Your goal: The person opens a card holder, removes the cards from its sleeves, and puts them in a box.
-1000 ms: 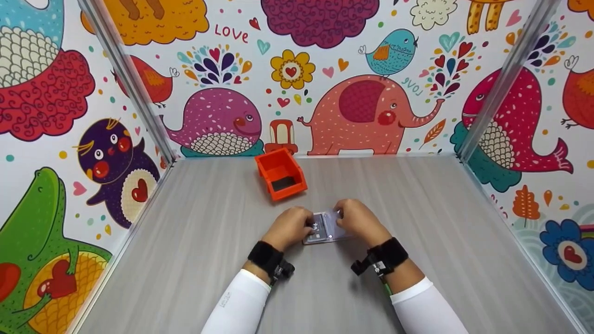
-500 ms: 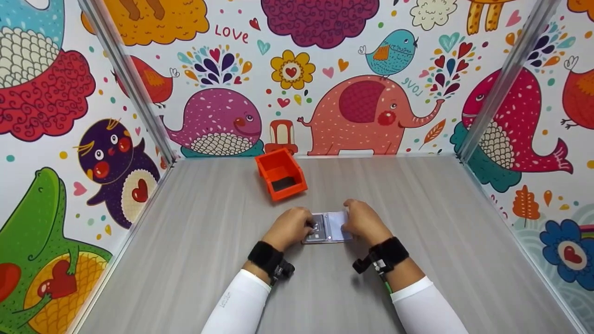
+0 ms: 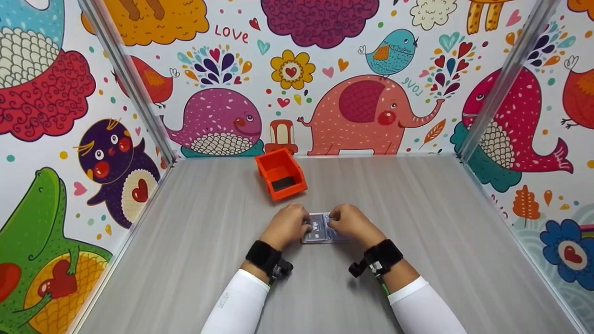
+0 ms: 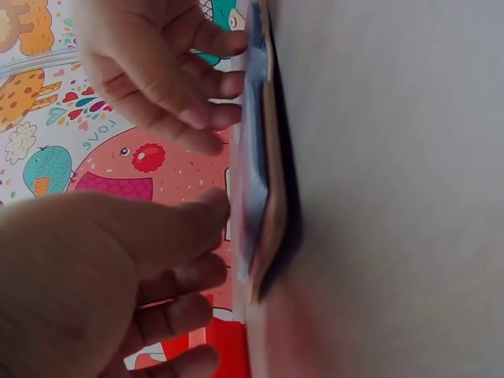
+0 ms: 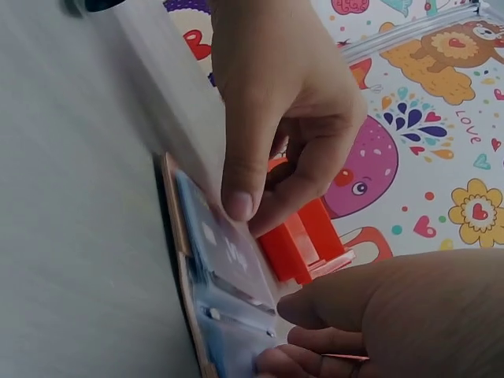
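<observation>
An open card holder [image 3: 318, 221] with a brown cover and clear plastic sleeves lies on the table. A dark card [image 3: 315, 227] marked "Vip" shows in its left sleeve. My left hand [image 3: 287, 226] is at the holder's left edge; in the right wrist view its thumb [image 5: 239, 206] is right over the card sleeve. My right hand [image 3: 353, 222] is bent over the right half, and its fingertips [image 5: 276, 362] touch the clear sleeves beside the central fold. Nothing is visibly gripped in either hand, and the fingers look loosely bent.
Behind the holder stands an orange-red bin [image 3: 274, 160] with something dark in its bottom. The grey wood-grain table [image 3: 209, 199] is walled in by printed cartoon panels [image 3: 287, 41] with metal corner strips.
My right hand has moved left from the outer side of the right sleeve toward the fold. The left hand has shifted back slightly, uncovering more of the card.
</observation>
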`<state>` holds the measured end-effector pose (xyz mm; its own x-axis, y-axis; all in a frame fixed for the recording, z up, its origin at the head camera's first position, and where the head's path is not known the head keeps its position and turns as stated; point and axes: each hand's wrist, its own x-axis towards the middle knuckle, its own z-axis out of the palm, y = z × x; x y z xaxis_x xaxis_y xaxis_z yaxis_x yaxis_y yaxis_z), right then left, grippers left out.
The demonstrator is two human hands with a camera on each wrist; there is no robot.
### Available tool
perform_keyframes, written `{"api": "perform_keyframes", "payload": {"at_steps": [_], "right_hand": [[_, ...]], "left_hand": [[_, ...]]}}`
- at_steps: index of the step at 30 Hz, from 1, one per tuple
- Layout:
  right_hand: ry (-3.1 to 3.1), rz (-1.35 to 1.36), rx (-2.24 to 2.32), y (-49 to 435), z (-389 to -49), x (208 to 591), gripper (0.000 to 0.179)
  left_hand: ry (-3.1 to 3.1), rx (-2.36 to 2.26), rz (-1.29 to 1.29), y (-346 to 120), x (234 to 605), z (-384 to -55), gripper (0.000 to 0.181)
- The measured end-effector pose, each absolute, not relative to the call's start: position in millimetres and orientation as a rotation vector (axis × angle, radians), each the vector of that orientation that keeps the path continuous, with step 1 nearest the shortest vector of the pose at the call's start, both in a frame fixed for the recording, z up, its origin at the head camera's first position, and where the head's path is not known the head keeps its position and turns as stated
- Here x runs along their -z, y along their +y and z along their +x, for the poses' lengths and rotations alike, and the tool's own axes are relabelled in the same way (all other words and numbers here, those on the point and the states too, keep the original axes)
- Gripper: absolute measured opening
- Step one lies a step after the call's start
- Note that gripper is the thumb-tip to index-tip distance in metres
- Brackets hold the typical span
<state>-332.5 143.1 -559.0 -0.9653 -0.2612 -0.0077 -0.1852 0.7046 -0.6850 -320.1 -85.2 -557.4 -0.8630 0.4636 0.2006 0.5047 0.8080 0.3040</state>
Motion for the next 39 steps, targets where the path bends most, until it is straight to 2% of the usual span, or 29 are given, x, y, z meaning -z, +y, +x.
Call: {"api": "perform_keyframes", "payload": {"at_steps": [9,21,34,39], "right_hand": [[2.709,-0.277,1.218,147,-334,563,0.02],[2.594,-0.127,1.32,148,-335,564,0.029],[2.347,-0.077,1.681,146,-337,565,0.035],[2.328,-0.071,1.722,145,-337,567,0.03]], "left_hand": [[-2.927,0.526,-0.802,-87,555,-318,0.003],[-2.926,0.637,-0.832,-87,556,-320,0.02],[-2.899,0.581,-0.872,-80,562,-320,0.023],[-2.925,0.535,-0.848,-79,561,-320,0.024]]}}
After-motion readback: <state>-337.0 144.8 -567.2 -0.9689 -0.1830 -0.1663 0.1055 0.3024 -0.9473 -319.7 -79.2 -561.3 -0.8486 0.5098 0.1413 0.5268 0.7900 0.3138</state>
